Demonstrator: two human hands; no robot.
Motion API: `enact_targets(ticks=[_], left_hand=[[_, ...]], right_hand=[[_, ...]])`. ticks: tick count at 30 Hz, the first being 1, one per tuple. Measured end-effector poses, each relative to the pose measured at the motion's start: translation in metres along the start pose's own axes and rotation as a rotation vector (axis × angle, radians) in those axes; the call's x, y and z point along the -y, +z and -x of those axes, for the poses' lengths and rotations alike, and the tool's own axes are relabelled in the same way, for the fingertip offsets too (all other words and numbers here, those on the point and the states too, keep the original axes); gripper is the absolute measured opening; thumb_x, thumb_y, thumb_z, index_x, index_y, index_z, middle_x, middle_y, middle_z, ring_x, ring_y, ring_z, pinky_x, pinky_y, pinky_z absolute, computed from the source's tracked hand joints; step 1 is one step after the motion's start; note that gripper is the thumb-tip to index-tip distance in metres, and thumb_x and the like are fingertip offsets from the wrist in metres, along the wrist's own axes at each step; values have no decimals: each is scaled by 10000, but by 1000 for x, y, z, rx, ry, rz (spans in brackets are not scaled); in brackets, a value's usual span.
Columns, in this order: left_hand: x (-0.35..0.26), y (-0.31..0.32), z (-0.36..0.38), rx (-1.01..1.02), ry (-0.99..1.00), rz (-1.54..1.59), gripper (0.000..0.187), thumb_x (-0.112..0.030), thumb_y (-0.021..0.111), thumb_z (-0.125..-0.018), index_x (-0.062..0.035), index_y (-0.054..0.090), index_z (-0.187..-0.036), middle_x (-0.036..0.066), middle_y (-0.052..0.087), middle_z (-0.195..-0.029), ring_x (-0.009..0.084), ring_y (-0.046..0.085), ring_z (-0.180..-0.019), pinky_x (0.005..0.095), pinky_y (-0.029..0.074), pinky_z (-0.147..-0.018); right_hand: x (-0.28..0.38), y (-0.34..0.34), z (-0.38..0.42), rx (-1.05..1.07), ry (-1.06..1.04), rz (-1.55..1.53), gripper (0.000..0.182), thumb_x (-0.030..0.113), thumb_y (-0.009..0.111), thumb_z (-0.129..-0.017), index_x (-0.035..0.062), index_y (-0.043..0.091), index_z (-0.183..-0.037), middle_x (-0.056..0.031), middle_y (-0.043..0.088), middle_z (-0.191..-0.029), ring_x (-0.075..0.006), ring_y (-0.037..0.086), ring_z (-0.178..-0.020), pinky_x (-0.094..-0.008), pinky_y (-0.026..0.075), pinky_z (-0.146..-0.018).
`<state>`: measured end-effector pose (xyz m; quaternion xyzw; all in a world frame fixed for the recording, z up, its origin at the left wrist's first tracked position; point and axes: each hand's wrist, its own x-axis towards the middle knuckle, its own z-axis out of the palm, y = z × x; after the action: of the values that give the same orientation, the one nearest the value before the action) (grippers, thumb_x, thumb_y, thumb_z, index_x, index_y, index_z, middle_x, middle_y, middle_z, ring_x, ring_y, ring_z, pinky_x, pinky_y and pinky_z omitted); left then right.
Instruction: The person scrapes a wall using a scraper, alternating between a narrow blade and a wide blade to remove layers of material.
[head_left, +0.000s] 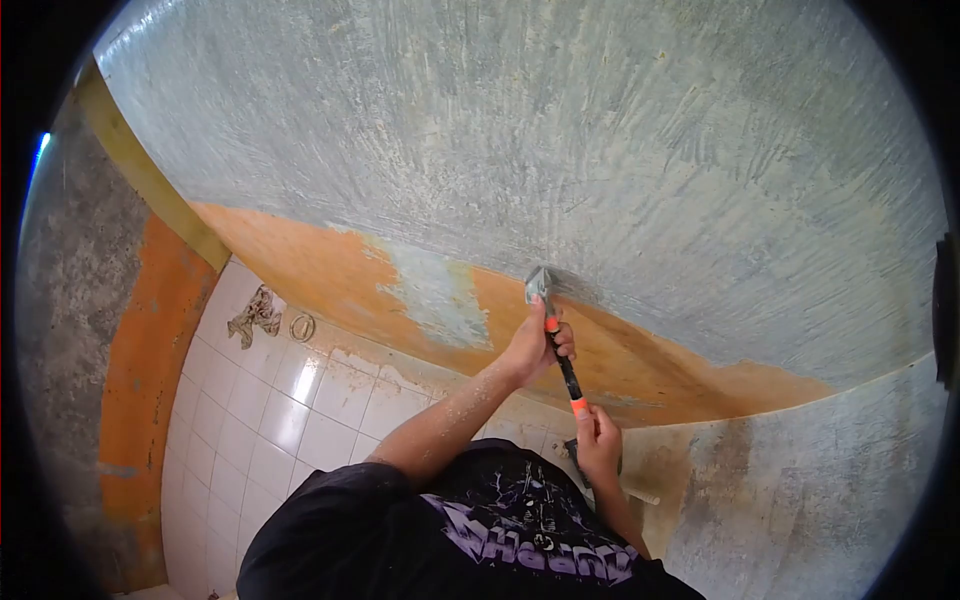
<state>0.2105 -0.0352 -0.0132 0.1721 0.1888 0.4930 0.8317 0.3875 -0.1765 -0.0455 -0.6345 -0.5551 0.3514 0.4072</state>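
A scraper (568, 365) with a black and orange handle is held in both of my hands. My left hand (540, 345) grips it near its metal head, with the thumb along the handle. Lower down, my right hand (598, 440) is closed round the handle's end. The scraper's head lies against the wall (520, 190), at the border between the rough grey surface and the orange band (640, 365). Pale flecks cover my left forearm.
White floor tiles (235, 400) lie at the lower left, with a crumpled cloth (256, 315) and a ring-shaped roll (302, 326) near the wall. Another grey and orange wall (140, 370) stands at the left. A dark object partly shows behind my right hand.
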Motion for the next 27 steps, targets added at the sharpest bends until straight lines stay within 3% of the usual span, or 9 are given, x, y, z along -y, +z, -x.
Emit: enact_targets(ticks=[6,9,18,21,27], left_hand=[[5,9,0,4,-41,46,541,-682,221,-977,-169,381,-915,-4,341,-695,162,380,-629,385,418,-716],[5,10,2,12,-26,42,538,-682,223,-977,-173,383,-912,-6,342,-696,160,378,-626,386,416,-720],[10,12,-1,10,-48,23,541,-695,250,-965,-174,386,-914,-7,329,-697,160,374,-635,381,406,-716],[-4,2,1,-38,-14,62,545,-696,244,-965,-171,380,-911,-7,323,-702,158,373,-637,381,406,-718],[-2,3,1,4,-38,44,559,-710,237,-957,-172,367,-881,-10,321,-705,155,357,-629,382,400,-714]], right_hand=[[8,-10,7,-25,92,-103,309,301,612,-976,-2,650,-1022,26,446,-586,-57,407,-527,-268,332,-486],[17,-15,2,15,27,63,272,251,585,-996,-16,640,-995,52,466,-641,-35,409,-559,-233,326,-496],[11,-14,5,-49,74,-25,302,302,611,-974,4,656,-1008,-5,474,-591,-67,418,-531,-266,337,-493],[31,-8,-4,21,-29,154,263,242,576,-996,-13,640,-1016,36,485,-647,-39,438,-587,-233,360,-522],[21,-3,3,-20,87,4,276,250,593,-987,-21,642,-1004,25,512,-655,-49,434,-585,-240,358,-523]])
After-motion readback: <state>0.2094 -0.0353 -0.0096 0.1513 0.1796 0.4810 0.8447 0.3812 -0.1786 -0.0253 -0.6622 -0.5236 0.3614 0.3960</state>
